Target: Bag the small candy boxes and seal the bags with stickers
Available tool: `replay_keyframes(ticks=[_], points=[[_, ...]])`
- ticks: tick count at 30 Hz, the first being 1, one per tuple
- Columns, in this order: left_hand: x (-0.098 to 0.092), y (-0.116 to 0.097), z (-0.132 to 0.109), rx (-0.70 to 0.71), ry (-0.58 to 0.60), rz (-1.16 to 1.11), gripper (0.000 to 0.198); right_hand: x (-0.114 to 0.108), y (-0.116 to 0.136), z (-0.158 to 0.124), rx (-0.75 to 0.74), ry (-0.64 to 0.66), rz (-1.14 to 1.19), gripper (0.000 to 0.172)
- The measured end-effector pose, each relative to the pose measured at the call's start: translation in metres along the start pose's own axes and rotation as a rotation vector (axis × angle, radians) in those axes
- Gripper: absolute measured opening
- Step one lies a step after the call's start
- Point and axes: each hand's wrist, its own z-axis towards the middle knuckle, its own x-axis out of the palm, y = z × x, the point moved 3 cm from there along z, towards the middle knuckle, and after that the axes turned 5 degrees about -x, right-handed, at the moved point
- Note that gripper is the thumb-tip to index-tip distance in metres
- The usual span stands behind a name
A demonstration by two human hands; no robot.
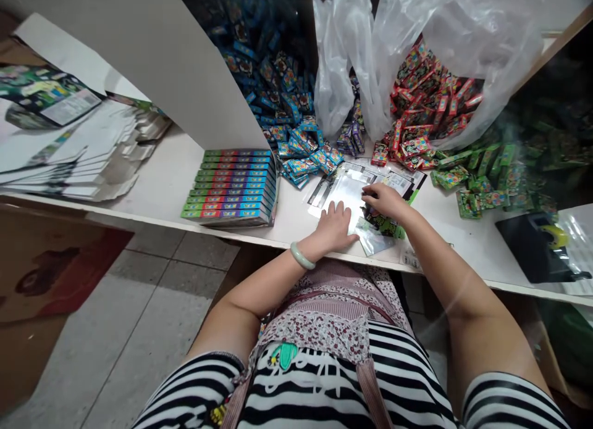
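My left hand (pixel 337 227) lies with its fingers spread on a white, shiny flat sheet (pixel 345 191) at the table's front. Just right of it, my right hand (pixel 385 202) has its fingers bent together at the edge of a dark, green-printed flat package (pixel 383 224), whose upper part is hidden under the hand. A clear plastic piece (pixel 374 242) sticks out below, near the table edge. More flat printed pieces (pixel 402 181) lie under and behind my right hand.
Left stands a block of stacked green, red, purple and blue small boxes (pixel 231 185). Behind are heaps of blue packets (pixel 301 145), purple packets (pixel 351 139), red packets (pixel 417 126) in a plastic bag (pixel 384 34), and green packets (pixel 491 176). A tape dispenser (pixel 532 247) is right; flattened cartons (pixel 78 151) lie far left.
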Motion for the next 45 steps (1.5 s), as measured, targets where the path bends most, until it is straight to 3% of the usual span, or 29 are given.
replay_keyframes(ticks=[5, 8, 11, 14, 19, 24, 28, 30, 33, 35, 37, 39, 42, 45], points=[[-0.016, 0.013, -0.013, 0.111, -0.02, -0.053, 0.034, -0.005, -0.01, -0.002, 0.039, -0.096, 0.159, 0.034], [-0.046, 0.039, -0.029, 0.033, -0.144, -0.226, 0.041, -0.018, -0.007, -0.012, 0.043, -0.311, 0.327, 0.031], [-0.079, 0.066, -0.049, -0.04, -0.345, -0.429, 0.041, -0.033, 0.014, -0.025, -0.094, -0.452, 0.434, 0.028], [-0.09, 0.073, -0.06, 0.044, -0.316, -0.616, 0.039, -0.041, 0.04, -0.029, -0.215, -0.483, 0.339, 0.033], [-0.067, 0.07, -0.069, 0.107, -0.128, -0.774, 0.04, -0.018, 0.044, -0.02, -0.102, -0.332, 0.306, 0.041], [-0.038, 0.066, -0.069, 0.153, 0.071, -0.841, 0.047, 0.004, 0.036, -0.028, -0.006, -0.233, 0.483, 0.02], [-0.038, 0.061, -0.057, 0.084, -0.159, -0.722, 0.036, -0.006, 0.054, -0.04, -0.07, -0.176, 0.575, 0.012], [-0.043, 0.059, -0.055, 0.085, -0.246, -0.638, 0.034, -0.014, 0.06, -0.046, -0.076, -0.056, 0.698, 0.017], [-0.051, 0.057, -0.057, 0.18, -0.213, -0.487, 0.032, -0.016, 0.064, -0.055, -0.096, 0.316, 0.839, 0.028], [-0.053, 0.054, -0.06, 0.251, -0.151, -0.364, 0.031, -0.013, 0.064, -0.06, -0.101, 0.454, 0.826, 0.026], [-0.055, 0.049, -0.062, 0.274, -0.152, -0.267, 0.031, -0.01, 0.062, -0.062, -0.069, 0.428, 0.791, 0.022], [-0.06, 0.043, -0.065, 0.27, -0.234, -0.193, 0.032, -0.011, 0.06, -0.063, -0.057, 0.343, 0.784, 0.022], [-0.067, 0.032, -0.07, 0.288, -0.369, -0.05, 0.038, -0.018, 0.063, -0.066, -0.158, 0.291, 0.824, 0.03], [-0.066, 0.027, -0.071, 0.303, -0.417, 0.062, 0.041, -0.024, 0.067, -0.069, -0.244, 0.277, 0.871, 0.04]])
